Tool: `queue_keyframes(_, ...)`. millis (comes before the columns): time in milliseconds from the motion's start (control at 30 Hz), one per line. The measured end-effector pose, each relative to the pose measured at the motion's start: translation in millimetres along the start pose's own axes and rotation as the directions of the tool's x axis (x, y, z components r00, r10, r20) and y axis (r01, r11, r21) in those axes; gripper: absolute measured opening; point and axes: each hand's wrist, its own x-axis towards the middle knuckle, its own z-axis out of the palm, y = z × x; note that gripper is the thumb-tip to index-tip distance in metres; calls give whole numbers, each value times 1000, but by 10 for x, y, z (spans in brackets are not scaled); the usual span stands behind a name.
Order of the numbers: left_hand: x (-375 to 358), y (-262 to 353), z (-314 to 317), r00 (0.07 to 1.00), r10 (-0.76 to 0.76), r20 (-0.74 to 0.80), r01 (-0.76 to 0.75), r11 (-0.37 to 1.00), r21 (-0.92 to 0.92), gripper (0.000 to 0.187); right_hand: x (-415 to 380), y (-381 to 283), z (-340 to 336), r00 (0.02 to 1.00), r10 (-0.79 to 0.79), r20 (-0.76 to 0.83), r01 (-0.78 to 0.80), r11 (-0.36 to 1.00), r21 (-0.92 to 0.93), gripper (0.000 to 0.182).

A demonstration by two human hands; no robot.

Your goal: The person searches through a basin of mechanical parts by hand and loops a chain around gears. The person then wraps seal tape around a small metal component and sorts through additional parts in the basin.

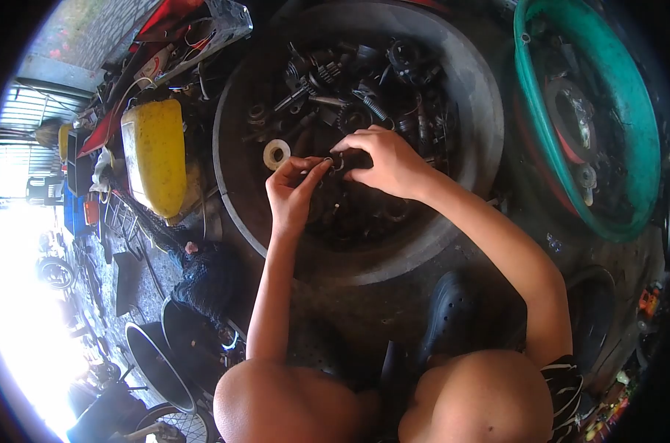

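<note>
Over a large round basin [479, 118] of dark, greasy metal parts, both hands meet near the middle. My left hand [292, 196] pinches a small thin metal ring [329, 160] between thumb and index finger. Facing it from the right, my right hand [390, 162] has its thumb and index finger curled about a small curved metal piece [340, 162], fingertips right at its ends. Beside my left fingers lies a pale ring-shaped part [277, 153]. Gear shafts [305, 88] and a coil spring [372, 105] sit among the parts beyond the hands.
A green tub [630, 148] with more parts stands at the right. To the left are a yellow plastic container [158, 155], dark netting [206, 280] and a dark bucket [154, 365]. My knees [475, 399] and a dark clog [447, 317] are close to the basin's near side.
</note>
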Motion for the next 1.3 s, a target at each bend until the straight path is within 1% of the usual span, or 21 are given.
queue_keyframes(33,-4,18,1,999,-38,-8,38,999,-5,11,9,9,-8,1000,0,0,0,1000,-1,34)
queue_keyframes(100,0,22,15,1000,-4,14,4,999,-41,12,20,25,-26,986,149,76,-166,936,311,34)
queue_keyframes(133,1,23,22,999,30,34,-28,997,-77,13,16,36,-14,986,150,75,-166,936,310,34)
queue_keyframes(200,1,28,32,999,33,39,-30,996,-86,14,13,56,21,985,134,112,-168,900,402,35)
queue_keyframes(233,0,30,36,998,36,43,-31,995,-95,15,12,48,25,985,135,110,-168,900,402,35)
queue_keyframes(300,-7,19,44,997,59,53,-54,995,-82,15,15,15,20,972,132,194,-206,873,442,33)
queue_keyframes(333,-9,12,48,995,80,58,-76,995,-71,14,21,11,9,973,133,191,-206,874,441,33)
queue_keyframes(400,-5,8,34,996,76,35,-73,994,-86,14,43,-1,2,940,218,260,-318,836,448,28)
queue_keyframes(467,-18,20,31,997,71,9,-70,992,-105,13,42,-30,6,941,224,252,-316,846,430,25)
queue_keyframes(533,-24,69,58,995,69,-69,-78,987,-138,11,46,-45,-23,944,233,234,-314,857,408,22)
queue_keyframes(567,-12,59,27,995,90,-47,-93,994,-52,13,48,-52,-33,949,223,221,-297,869,397,20)
queue_keyframes(633,4,98,12,995,78,-60,-79,997,-22,17,60,-76,-69,955,212,208,-279,880,384,18)
queue_keyframes(700,16,116,4,996,6,-88,-3,999,37,27,58,-110,-114,958,219,183,-282,826,488,16)
queue_keyframes(733,12,104,7,996,5,-88,-2,999,36,27,55,-99,-112,958,220,184,-283,826,487,16)
queue_keyframes(800,7,71,4,995,-41,93,37,998,40,27,68,-62,-108,984,156,89,-179,804,567,18)
queue_keyframes(867,-17,53,24,993,-77,91,77,997,12,28,79,-50,-131,985,150,84,-171,803,571,22)
queue_keyframes(933,-21,48,39,968,-91,234,101,994,-31,29,87,-29,-132,977,200,69,-200,769,607,21)
queue_keyframes(1000,-34,84,60,964,-122,236,144,987,-75,29,85,-25,-129,973,224,62,-213,751,625,21)
queue_keyframes(1067,-43,123,89,959,-130,251,167,977,-132,27,79,-26,-131,985,173,6,-151,841,520,20)
queue_keyframes(1167,-20,49,13,941,-136,310,165,984,-71,23,76,-50,-151,988,154,-31,-123,884,451,20)
queue_keyframes(1300,-12,15,-7,949,-143,281,174,981,-86,18,76,-60,-163,988,146,-41,-116,899,423,19)
